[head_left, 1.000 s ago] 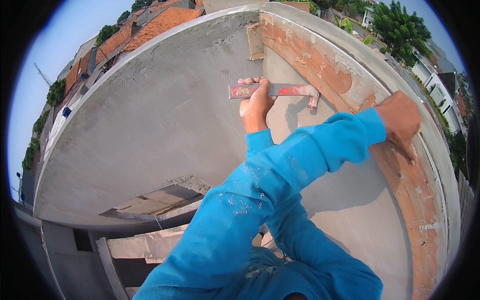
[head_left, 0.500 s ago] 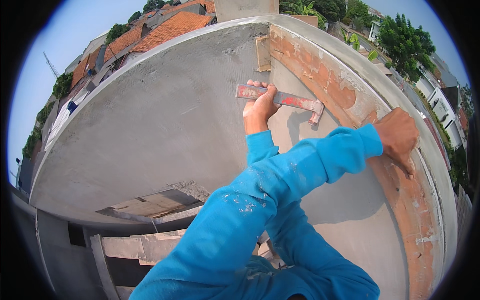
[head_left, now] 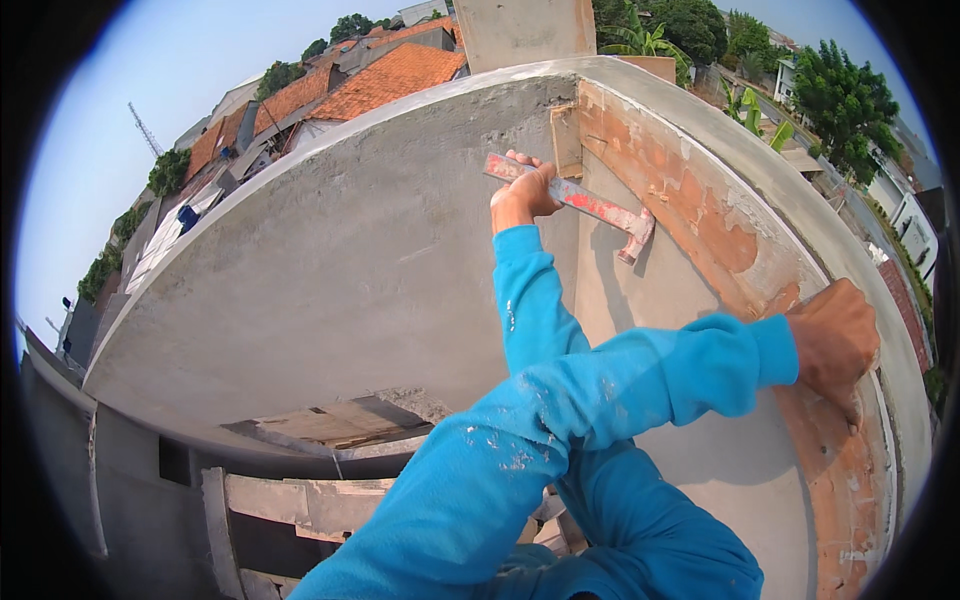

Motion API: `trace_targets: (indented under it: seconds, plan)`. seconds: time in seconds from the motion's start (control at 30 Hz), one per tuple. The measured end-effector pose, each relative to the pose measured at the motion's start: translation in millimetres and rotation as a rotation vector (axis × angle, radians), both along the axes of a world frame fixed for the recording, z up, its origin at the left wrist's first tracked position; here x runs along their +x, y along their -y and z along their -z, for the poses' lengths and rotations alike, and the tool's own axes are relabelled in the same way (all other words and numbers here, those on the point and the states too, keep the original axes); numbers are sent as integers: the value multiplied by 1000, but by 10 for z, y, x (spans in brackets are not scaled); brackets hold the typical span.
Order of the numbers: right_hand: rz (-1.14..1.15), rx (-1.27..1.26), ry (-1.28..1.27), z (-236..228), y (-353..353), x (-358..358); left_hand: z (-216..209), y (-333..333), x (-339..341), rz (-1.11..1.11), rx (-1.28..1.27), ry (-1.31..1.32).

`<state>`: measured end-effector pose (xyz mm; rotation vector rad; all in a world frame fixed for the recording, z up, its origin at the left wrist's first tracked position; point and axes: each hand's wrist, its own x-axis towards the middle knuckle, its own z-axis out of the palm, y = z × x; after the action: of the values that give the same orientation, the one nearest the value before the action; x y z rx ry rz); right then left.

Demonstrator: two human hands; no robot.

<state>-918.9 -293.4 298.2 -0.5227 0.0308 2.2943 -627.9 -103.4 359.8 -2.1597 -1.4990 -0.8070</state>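
Note:
My forearms cross in blue sleeves, the left over the right. My right hand [head_left: 528, 192] is wrapped round the handle of a claw hammer [head_left: 600, 207], worn red and grey, its head pointing right. The hammer head is close to a long wooden board [head_left: 715, 225] coated with patches of orange and grey. Far to the right, my left hand [head_left: 836, 342] presses its closed fingers down on the board beside the wall's top edge. Whatever those fingers may pinch is hidden.
A grey plastered wall [head_left: 330, 260] curves across the left and middle. Its pale top ledge [head_left: 690, 105] runs along the right. A small wooden block [head_left: 566, 142] sits in the corner. Wooden planks [head_left: 300, 503] lie lower left. Tiled roofs [head_left: 390, 80] and trees are beyond.
The view has shifted, so the wall and both hands appear lower and farther right. The hammer is tilted more, its head lower than the handle end. Both grips look the same.

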Motion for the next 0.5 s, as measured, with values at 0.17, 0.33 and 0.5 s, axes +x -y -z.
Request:
trace_targets:
  seconds: [0.17, 0.33, 0.5]
  plan:
    - [-155, 194, -182, 479, 66, 433, -62, 39, 3, -59, -138, 3]
    - [-322, 325, -212, 869, -222, 1036, -53, 25, 8, -49, -48, 66]
    - [-286, 324, -232, 738, -151, 1054, -88, -8, 35, -40, -15, 39]
